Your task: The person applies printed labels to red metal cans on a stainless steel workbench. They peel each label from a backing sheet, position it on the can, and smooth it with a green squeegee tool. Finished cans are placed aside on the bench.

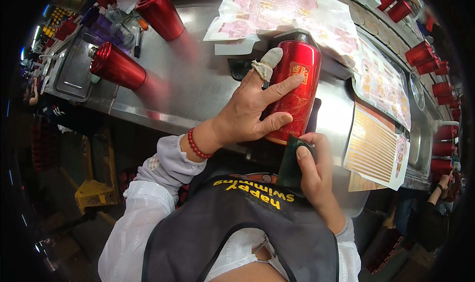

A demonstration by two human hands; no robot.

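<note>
A glossy red bottle (293,96) with a gold label lies on its side at the table's near edge, its neck pointing away from me. My left hand (256,103) rests on it, fingers spread over its side; a cloth cot covers one fingertip. Between the thumb and fingers of my right hand (315,163) is a dark green flat scraper (291,163), its upper corner at the bottle's base. Beyond the bottle lie sheets of pink and gold decals (274,11). Another dark green piece (239,68) lies left of the bottle, partly hidden.
Two red bottles (161,16) (118,66) stand on the metal table (178,103) at left, near a black marker (137,42) and a clear tray (74,66). A sheet of gold strips (371,144) lies at right. Co-workers are at both far sides; a yellow pallet jack (94,194) is below left.
</note>
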